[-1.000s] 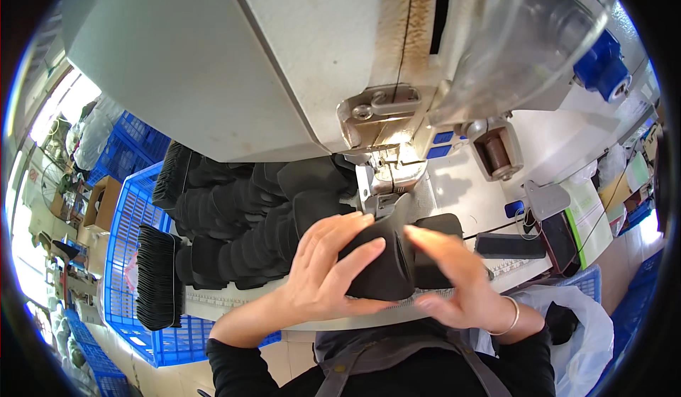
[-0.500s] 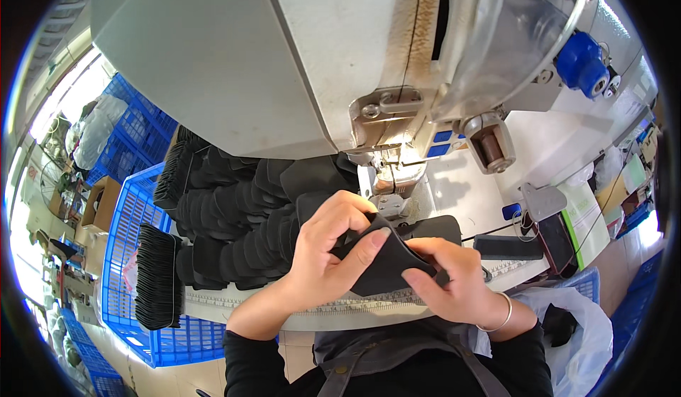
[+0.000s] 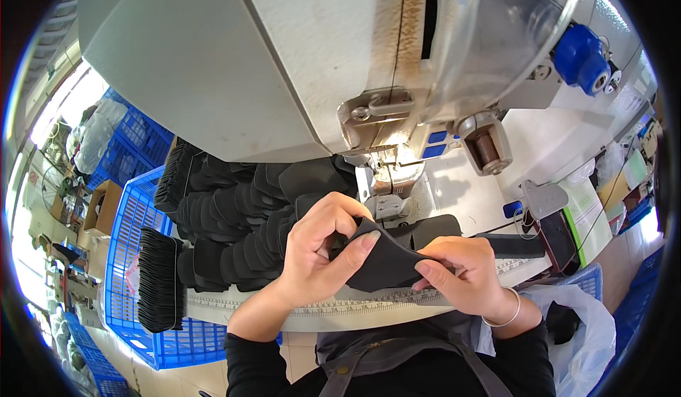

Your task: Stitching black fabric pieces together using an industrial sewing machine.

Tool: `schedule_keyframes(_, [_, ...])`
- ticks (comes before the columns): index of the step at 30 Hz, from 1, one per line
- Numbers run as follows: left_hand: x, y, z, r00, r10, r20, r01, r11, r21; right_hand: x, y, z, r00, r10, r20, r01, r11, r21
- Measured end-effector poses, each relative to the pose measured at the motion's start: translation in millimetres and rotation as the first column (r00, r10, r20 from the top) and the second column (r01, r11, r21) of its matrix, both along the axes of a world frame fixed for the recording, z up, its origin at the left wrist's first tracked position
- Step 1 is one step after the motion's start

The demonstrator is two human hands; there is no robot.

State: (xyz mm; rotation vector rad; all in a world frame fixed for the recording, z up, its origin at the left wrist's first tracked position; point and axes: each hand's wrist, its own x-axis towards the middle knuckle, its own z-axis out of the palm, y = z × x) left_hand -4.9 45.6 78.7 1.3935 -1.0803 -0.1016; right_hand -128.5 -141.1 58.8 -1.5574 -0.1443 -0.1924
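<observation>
Both my hands grip a black fabric piece [image 3: 386,261], held folded or curved just in front of the sewing machine's needle area [image 3: 389,177]. My left hand [image 3: 328,248] pinches its upper left edge between thumb and fingers. At the piece's right end, my right hand [image 3: 457,269] pinches the edge, a light bangle on that wrist. Behind the held piece, another black piece [image 3: 434,228] lies on the machine bed. Rows of overlapping black pieces [image 3: 245,202] cover the table left of my hands.
A bundled stack of black pieces [image 3: 160,280] stands at the table's left end, above a blue crate [image 3: 128,255]. The table's front edge carries a measuring tape [image 3: 298,308]. A clear plastic bag [image 3: 585,333] hangs at the lower right. The machine head [image 3: 206,56] looms overhead.
My hands have drawn slightly apart, the right one shifting right and the left one a little left. The black fabric piece is stretched wider between them.
</observation>
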Motion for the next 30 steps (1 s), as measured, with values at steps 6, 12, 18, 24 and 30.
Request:
schedule_keyframes(6, [-7, -10, 3, 0.967, 0.082, -0.242, -0.099, 0.994, -0.057, 4, 6, -3, 0.778, -0.155, 0.608, 0.527, 0.688, -0.498])
schedule_keyframes(12, [-5, -7, 0, 0.975, 0.030, -0.221, -0.024, 0.999, 0.030, 5, 8, -4, 0.777, -0.154, 0.610, 0.547, 0.645, -0.533])
schedule_keyframes(18, [-5, -10, -5, 0.977, 0.016, -0.213, -0.014, 1.000, 0.011, 9, 9, -7, 0.782, -0.191, 0.594, 0.546, 0.670, -0.503])
schedule_keyframes(24, [4, -13, 6, 0.974, 0.118, -0.191, -0.083, 0.980, 0.182, 14, 11, -9, 0.886, -0.257, 0.387, 0.396, 0.854, -0.339])
schedule_keyframes(30, [34, -15, 0, 0.936, 0.151, -0.317, -0.072, 0.966, 0.249, 25, 8, 0, 0.989, -0.149, 0.003, 0.149, 0.988, 0.034])
